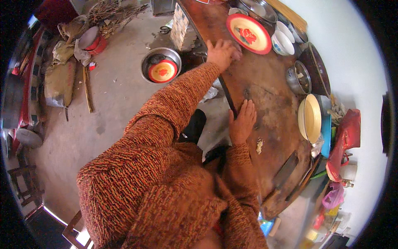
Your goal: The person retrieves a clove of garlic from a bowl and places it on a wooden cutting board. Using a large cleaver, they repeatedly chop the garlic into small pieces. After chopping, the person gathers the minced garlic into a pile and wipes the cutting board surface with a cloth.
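My left hand (223,54) reaches across the left edge of the brown wooden table (269,91), its fingers apart and a little blurred. No object shows in it. Just beyond its fingers lies a red-rimmed cream plate (248,35) with a red flower. My right hand (243,122) rests flat near the same edge, closer to me, fingers stretched out and holding nothing. A small pale scrap (259,146) lies beside the right wrist.
Along the wall stand white bowls (282,42), a steel pot (299,78), a dark round vessel (317,70) and a cream basin (310,118). On the floor to the left sits a metal basin (145,68) holding a smaller red-rimmed dish (163,72). A red bucket (97,45) stands farther left.
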The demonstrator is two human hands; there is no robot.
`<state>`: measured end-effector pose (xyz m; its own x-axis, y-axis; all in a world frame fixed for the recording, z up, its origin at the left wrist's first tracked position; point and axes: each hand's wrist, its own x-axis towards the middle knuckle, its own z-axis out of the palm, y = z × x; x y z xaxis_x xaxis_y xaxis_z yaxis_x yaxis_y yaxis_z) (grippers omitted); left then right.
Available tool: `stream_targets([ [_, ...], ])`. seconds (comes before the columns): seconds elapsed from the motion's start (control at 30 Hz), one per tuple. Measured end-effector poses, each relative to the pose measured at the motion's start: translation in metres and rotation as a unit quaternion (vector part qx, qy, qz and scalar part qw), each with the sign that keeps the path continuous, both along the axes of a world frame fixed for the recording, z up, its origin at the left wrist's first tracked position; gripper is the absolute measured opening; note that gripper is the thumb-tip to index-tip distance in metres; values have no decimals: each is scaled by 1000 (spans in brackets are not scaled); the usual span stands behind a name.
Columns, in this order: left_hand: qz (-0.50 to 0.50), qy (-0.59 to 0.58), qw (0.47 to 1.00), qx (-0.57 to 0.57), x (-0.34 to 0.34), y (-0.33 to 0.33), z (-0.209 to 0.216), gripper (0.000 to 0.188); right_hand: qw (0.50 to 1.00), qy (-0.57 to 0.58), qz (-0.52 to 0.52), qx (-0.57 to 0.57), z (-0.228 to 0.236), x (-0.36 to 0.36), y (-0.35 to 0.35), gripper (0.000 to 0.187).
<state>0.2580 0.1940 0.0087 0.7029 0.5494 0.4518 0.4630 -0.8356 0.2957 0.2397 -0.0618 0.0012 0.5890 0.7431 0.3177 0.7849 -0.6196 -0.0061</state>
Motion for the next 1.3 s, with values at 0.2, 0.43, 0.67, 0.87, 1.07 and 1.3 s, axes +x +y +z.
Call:
stream_targets([
  [0.2, 104, -72, 992, 9, 8, 73, -13, 36, 1000, 4, -1, -3, 2, -2, 4, 74],
  [0.43, 18, -108, 993, 39, 30, 51, -36, 41, 1000, 30, 5, 0, 7, -4, 5, 75],
  [0.67, -199, -88, 976, 21, 85, -35, -31, 47, 999, 47, 23, 10, 12, -2, 2, 75],
  [0.87, -221, 4, 975, -13, 133, -51, -12, 58, 997, 65, 29, 15, 12, -1, -1, 76],
  [1.07, -288, 21, 957, -13, 197, -37, -29, 54, 994, 91, 41, 53, 10, -2, 1, 72],
  [1.3, -287, -39, 957, 31, 238, -41, -42, 52, 995, 88, 25, 41, 13, -5, 3, 74],
])
